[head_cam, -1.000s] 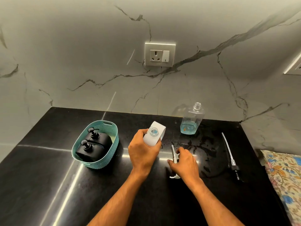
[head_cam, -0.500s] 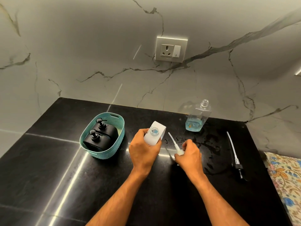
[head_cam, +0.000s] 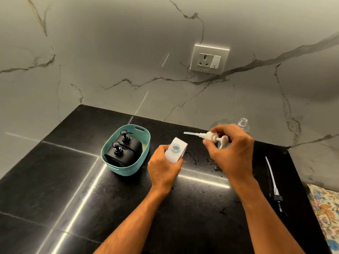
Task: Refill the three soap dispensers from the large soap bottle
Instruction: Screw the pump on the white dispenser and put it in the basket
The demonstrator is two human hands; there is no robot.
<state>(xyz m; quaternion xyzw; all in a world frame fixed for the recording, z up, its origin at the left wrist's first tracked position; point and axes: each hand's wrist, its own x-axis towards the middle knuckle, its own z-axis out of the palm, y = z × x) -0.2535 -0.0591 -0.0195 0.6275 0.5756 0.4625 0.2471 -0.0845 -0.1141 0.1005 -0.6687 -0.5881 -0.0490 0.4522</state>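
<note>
My right hand [head_cam: 232,153] has its fingers [head_cam: 222,130] curled round the white pump head [head_cam: 212,137], holding it up off the tabletop [head_cam: 55,189] with its thin tube pointing left. My left hand [head_cam: 163,170] grips the white dispenser [head_cam: 175,152], which I see with its mouth uncapped and blue liquid inside; the tube's tip hangs just above and right of that mouth, not touching it. Behind my right hand, the large soap bottle [head_cam: 243,123] stands near the back wall, mostly hidden, only its open neck showing. Left of the white dispenser sits a teal basket [head_cam: 128,170] with two black dispensers [head_cam: 122,153] inside, their pumps on; it is just beside my left hand, so I have little room there. To the right, a black pump with a long tube [head_cam: 273,187] lies flat close to the tabletop's right edge, beside a floral cloth [head_cam: 326,213]. Wet spots mark the surface between my hands. The front left of the tabletop offers wide free space.
</note>
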